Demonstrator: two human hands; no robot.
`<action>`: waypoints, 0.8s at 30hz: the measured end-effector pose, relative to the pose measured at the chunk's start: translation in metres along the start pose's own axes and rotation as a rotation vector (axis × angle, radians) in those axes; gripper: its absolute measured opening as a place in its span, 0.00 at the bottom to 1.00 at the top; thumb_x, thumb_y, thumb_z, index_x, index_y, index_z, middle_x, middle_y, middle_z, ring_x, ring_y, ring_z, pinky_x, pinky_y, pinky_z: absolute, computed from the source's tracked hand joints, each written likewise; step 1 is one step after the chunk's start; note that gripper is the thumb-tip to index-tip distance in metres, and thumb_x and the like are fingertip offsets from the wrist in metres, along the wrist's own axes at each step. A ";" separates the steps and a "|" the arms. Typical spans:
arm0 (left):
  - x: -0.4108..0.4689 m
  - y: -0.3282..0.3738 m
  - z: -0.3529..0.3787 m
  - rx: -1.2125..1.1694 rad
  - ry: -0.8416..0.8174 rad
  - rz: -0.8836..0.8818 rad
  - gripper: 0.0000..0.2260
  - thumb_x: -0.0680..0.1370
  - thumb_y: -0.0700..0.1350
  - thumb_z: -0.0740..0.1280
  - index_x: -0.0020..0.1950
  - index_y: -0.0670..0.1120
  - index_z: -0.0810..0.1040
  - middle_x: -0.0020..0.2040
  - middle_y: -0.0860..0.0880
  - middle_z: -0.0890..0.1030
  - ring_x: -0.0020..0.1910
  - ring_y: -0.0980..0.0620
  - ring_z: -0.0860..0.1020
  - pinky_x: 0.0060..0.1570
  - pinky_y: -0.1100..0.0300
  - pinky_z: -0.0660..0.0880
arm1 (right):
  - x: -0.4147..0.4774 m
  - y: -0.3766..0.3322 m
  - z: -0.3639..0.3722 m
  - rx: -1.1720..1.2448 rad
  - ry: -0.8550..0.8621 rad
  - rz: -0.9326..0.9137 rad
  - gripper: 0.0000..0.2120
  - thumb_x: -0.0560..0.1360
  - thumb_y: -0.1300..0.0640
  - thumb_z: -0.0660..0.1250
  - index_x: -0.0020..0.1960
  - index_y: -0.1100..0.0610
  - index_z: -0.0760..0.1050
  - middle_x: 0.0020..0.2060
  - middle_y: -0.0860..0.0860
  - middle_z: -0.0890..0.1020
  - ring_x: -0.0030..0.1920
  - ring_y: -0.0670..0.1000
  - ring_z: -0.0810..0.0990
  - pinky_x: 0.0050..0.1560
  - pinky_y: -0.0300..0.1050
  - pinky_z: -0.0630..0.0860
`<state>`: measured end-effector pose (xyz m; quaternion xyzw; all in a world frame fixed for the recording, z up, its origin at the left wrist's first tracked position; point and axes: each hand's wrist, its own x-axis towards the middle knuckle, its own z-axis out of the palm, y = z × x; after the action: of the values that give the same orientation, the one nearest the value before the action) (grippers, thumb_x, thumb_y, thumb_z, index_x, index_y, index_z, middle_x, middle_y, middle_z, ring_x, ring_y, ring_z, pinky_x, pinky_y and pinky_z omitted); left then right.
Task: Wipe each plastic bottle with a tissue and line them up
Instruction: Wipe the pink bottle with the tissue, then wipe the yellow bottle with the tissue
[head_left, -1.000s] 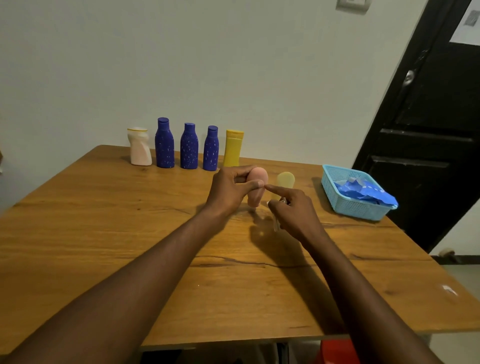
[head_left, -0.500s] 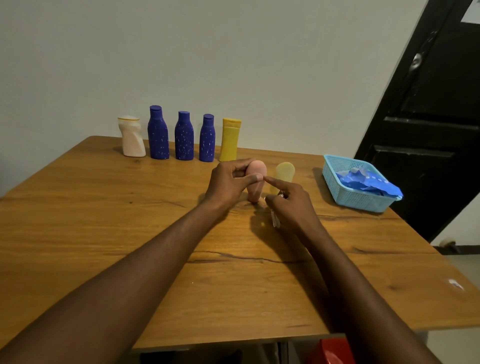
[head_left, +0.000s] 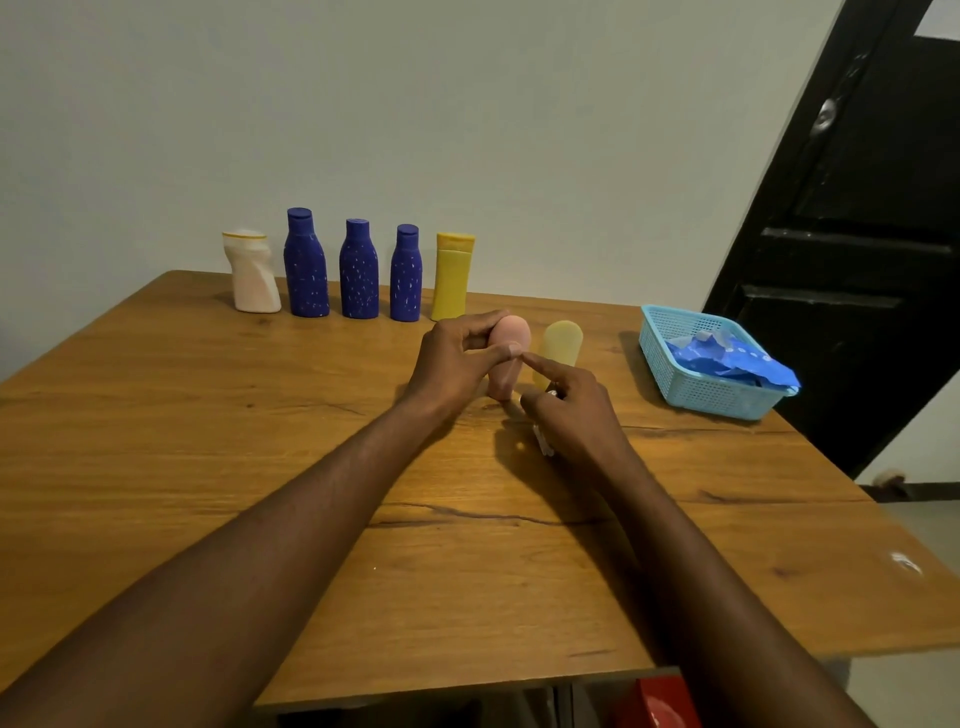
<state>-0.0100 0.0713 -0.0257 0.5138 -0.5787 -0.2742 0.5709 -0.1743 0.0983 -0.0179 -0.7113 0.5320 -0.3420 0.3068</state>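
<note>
The left hand (head_left: 452, 358) grips the pink bottle (head_left: 511, 338) near the worktop (head_left: 208, 415) centre. The right hand (head_left: 576, 410) curls round a tissue (head_left: 544, 444), index finger extended to the bottle. Print on the rear bottles (head_left: 358, 270) is illegible.

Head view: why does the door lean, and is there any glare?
In the head view the wide lens bends edges, so the door leans; light is dim; the arms throw soft shadows on the table; one small patch glints near its right edge.
</note>
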 end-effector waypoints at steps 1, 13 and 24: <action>0.000 0.000 0.000 -0.003 0.000 -0.001 0.25 0.76 0.42 0.76 0.73 0.49 0.77 0.67 0.52 0.81 0.62 0.57 0.79 0.59 0.58 0.80 | 0.000 0.000 0.000 0.003 -0.001 0.003 0.29 0.72 0.45 0.63 0.74 0.43 0.70 0.53 0.54 0.81 0.51 0.51 0.80 0.53 0.52 0.81; -0.001 -0.004 -0.002 0.016 -0.017 0.005 0.28 0.75 0.41 0.77 0.74 0.51 0.75 0.70 0.52 0.78 0.64 0.56 0.78 0.56 0.59 0.80 | -0.003 0.004 -0.004 0.090 0.050 -0.004 0.24 0.76 0.53 0.67 0.72 0.46 0.74 0.68 0.54 0.77 0.57 0.48 0.76 0.51 0.44 0.73; -0.007 0.002 -0.010 -0.060 -0.029 -0.023 0.31 0.74 0.45 0.78 0.76 0.51 0.72 0.70 0.53 0.78 0.66 0.57 0.77 0.60 0.57 0.77 | -0.007 -0.003 -0.011 0.159 0.144 0.002 0.27 0.68 0.50 0.65 0.66 0.45 0.79 0.62 0.53 0.82 0.56 0.51 0.81 0.55 0.63 0.82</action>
<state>-0.0026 0.0810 -0.0242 0.4990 -0.5724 -0.3055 0.5745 -0.1834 0.1054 -0.0101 -0.6578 0.5246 -0.4329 0.3236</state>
